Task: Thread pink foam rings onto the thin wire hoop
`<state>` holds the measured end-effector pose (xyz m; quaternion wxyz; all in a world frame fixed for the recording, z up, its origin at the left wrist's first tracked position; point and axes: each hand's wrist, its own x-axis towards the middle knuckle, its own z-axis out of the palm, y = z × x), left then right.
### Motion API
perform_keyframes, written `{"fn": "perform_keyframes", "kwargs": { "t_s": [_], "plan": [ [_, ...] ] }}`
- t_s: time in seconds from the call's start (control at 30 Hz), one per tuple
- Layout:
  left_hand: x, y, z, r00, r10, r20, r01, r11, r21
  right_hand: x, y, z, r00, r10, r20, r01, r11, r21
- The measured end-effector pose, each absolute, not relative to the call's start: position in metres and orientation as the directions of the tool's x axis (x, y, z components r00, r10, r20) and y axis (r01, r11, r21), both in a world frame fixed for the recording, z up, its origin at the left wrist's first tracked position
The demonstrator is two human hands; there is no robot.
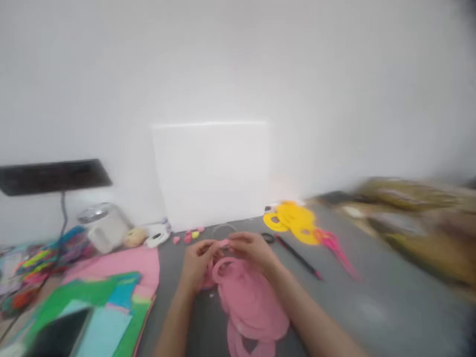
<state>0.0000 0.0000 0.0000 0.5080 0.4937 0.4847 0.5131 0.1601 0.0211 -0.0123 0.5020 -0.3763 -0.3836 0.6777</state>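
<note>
Both of my hands meet at the middle of the grey table, above a heap of pink ring-shaped cutouts (253, 302). Between their fingertips is a small pink piece (223, 242). My left hand (197, 263) pinches its left side, and more pink material shows under those fingers. On the other side my right hand (253, 248) has its fingers closed on the same piece. Just behind the hands lies a thin clear ring (224, 228). The picture is blurred, so the piece's exact shape cannot be made out.
Yellow ring cutouts (293, 219), pink scissors (338, 250) and a dark pencil (299, 257) lie to the right. A white board (213, 173) leans on the wall. At left are coloured sheets (92, 292), a dark phone-like object (59, 333) and a white mug (106, 233).
</note>
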Motion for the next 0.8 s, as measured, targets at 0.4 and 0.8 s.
{"fn": "perform_keyframes", "kwargs": {
  "t_s": [0.4, 0.8],
  "plan": [
    [0.0059, -0.0059, 0.0079, 0.046, 0.999, -0.012, -0.086, 0.016, 0.996, 0.1596, 0.0191, -0.0072, -0.172, 0.974, -0.147, -0.368, -0.202, -0.908],
    [-0.0002, -0.0017, -0.0018, 0.033, 0.999, 0.011, -0.099, -0.007, 0.995, 0.1610, 0.0185, -0.0053, -0.245, 0.958, -0.147, -0.416, -0.241, -0.877]
  ]
}}
